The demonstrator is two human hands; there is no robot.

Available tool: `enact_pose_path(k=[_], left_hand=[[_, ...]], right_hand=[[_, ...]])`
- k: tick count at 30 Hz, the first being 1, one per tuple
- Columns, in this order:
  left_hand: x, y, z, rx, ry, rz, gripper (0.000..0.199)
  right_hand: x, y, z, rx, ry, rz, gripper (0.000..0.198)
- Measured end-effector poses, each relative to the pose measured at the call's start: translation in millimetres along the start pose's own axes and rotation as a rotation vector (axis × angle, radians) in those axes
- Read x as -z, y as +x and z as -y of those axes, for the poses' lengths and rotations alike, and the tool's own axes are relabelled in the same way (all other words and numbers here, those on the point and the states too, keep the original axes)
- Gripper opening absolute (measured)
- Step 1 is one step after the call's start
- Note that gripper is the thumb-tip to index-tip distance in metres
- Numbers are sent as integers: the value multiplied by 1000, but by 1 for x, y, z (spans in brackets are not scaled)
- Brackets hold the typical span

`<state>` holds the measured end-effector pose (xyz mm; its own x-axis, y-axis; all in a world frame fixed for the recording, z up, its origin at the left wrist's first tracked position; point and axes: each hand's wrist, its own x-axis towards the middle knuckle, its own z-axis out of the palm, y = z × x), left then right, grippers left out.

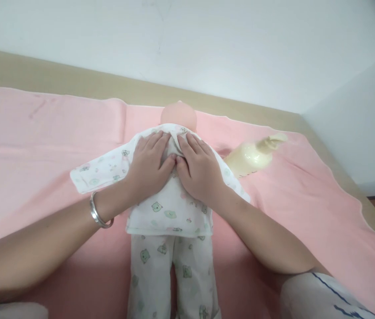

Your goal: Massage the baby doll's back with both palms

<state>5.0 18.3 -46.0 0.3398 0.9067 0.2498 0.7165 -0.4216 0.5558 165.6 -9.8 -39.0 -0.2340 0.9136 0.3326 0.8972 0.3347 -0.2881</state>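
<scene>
A baby doll lies stretched out before me, its bald head (178, 114) at the far end; no face shows. It wears a white long-sleeved top (170, 212) printed with green animals, and matching trousers (150, 270). My left hand (150, 164), with a silver bangle (97, 210) at the wrist, rests flat on the upper part of the top. Beside it my right hand (200, 170) lies on the cloth the same way. Both thumbs meet in the middle, and a raised fold of fabric shows between the fingers. The doll's right-side sleeve is partly hidden by my forearm.
A cream pump bottle (252, 157) lies on its side to the right of the doll. Underneath spreads a pink blanket (41, 133) with some creases, over a wooden surface (74, 73) that meets a white wall (187, 48) at the back.
</scene>
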Motion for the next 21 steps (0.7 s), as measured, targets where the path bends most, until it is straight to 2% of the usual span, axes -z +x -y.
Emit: enact_pose_path(k=[21], left_hand=[[1,-1,0,-20,4,-7,62]], right_hand=[[2,0,1,2,-3,7,54]])
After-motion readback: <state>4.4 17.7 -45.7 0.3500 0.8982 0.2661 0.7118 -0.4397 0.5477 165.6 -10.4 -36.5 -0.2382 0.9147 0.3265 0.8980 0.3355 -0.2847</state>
